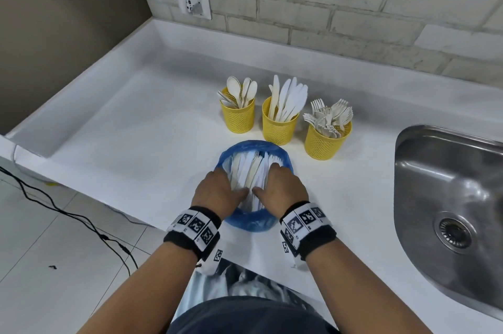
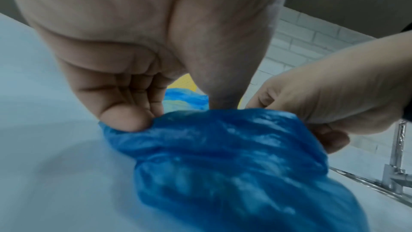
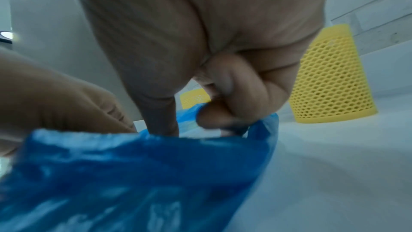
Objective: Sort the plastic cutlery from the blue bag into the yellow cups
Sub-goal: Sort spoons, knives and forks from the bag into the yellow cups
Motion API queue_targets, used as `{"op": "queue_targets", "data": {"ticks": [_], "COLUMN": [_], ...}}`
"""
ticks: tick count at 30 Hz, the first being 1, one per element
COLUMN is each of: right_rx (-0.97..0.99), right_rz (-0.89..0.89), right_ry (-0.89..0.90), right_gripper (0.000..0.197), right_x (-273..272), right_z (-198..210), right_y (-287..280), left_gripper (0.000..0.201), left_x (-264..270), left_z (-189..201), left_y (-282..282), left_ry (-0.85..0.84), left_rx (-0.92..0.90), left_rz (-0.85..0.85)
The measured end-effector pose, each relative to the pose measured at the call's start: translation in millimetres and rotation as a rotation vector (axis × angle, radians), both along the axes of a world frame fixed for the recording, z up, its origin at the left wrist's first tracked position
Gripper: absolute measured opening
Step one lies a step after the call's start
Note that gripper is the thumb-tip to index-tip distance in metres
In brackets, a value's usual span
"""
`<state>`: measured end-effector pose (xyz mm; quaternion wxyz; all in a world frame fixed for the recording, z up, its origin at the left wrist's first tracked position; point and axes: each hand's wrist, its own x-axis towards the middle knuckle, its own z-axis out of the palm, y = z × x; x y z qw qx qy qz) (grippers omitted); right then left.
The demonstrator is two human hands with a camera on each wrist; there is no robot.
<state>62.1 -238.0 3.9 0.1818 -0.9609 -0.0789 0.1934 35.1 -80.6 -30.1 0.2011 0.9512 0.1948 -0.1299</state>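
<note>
The blue bag lies on the white counter, its mouth spread wide. White plastic cutlery shows inside it. My left hand grips the bag's left rim, fingers curled over the plastic. My right hand grips the right rim, pinching the blue film in curled fingers. Behind the bag stand three yellow mesh cups: one with spoons, one with knives, one with forks.
A steel sink is set into the counter at the right. A brick wall with a socket runs along the back. A black cable trails over the floor at the left. The counter's front edge is close to my body.
</note>
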Motion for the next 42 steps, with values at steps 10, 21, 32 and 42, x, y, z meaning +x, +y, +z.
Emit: {"op": "queue_targets", "data": {"ticks": [10, 21, 32, 42], "right_rx": [0.126, 0.227, 0.319, 0.316], "right_rz": [-0.117, -0.188, -0.285, -0.373], "right_ry": [0.04, 0.064, 0.09, 0.112], "right_gripper": [0.052, 0.075, 0.091, 0.093], "right_x": [-3.3, 0.8, 3.1, 11.4], "right_z": [-7.4, -16.3, -28.5, -31.2], "right_y": [-0.8, -0.3, 4.1, 16.7], "left_gripper": [0.048, 0.038, 0.022, 0.019], "left_x": [1.7, 16.4, 19.2, 25.7], "left_z": [4.9, 6.9, 8.1, 18.1], "left_y": [-2.8, 0.9, 3.1, 21.5], "left_ry": [-0.123, -0.05, -0.019, 0.099], "left_rx": [-0.179, -0.217, -0.396, -0.585], "left_rz": [0.063, 0.056, 0.052, 0.057]}}
